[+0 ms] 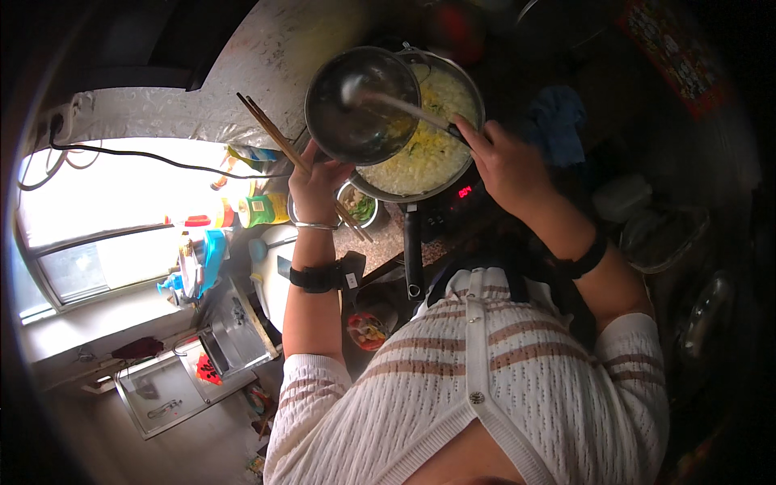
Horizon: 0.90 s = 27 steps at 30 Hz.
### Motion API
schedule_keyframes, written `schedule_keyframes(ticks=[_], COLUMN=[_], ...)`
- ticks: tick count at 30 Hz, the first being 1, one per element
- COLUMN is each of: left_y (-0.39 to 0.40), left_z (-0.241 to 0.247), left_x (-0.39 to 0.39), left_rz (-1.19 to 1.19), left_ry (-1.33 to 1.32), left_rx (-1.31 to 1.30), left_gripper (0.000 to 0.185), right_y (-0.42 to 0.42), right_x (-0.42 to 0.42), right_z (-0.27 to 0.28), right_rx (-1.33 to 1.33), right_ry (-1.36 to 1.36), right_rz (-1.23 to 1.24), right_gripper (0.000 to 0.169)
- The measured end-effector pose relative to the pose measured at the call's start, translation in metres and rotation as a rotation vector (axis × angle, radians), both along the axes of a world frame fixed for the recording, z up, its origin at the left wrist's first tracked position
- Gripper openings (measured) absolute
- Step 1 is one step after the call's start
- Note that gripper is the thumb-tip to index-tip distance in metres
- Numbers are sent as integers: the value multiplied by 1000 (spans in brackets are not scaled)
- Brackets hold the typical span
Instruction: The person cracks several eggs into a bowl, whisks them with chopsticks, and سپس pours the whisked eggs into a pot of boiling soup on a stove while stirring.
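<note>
My left hand (318,188) holds a round metal bowl (339,130) tilted over the left part of a frying pan (388,195). The same hand grips a pair of wooden chopsticks (270,127), whose other ends show below the wrist. In my right hand (509,163) is the dark grip of a ladle (418,110), its head inside the bowl. Pale, bubbling food with yellow egg-like patches and green bits (418,173) fills the pan. The pan's black handle (413,242) points towards me. Steam or blur softens the bowl's inside.
A small bowl of chopped greens (361,206) stands left of the pan. A lit red display (464,191) shows on the cooker. A blue cloth (558,121) lies to the right. A green-and-yellow canister (264,210) stands by the window. A black cable (163,160) runs towards the counter.
</note>
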<state>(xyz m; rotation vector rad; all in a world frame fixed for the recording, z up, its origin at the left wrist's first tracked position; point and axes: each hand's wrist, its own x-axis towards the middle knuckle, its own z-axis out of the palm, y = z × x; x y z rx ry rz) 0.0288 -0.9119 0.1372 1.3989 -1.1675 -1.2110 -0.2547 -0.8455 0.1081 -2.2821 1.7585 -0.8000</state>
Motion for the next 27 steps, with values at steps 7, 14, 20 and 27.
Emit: schedule_keyframes(ticks=[7,14,20,27], left_y=[5,9,9,8], left_z=[-19,-33,-48,-41], left_x=[8,4,16,11], left_rz=[65,60,43,54], left_ry=[17,-68,-106,-89], left_rx=[-113,-277,-365,-405], left_gripper=[46,39,38,36], right_y=[14,16,21,16], right_x=[3,5,1,-13], right_z=[8,-1,6,3], right_rx=[112,191,241,259], right_ry=[-158,-4,-229,-217], right_rz=[-18,-24,13,88], right_gripper=[47,41,41,37])
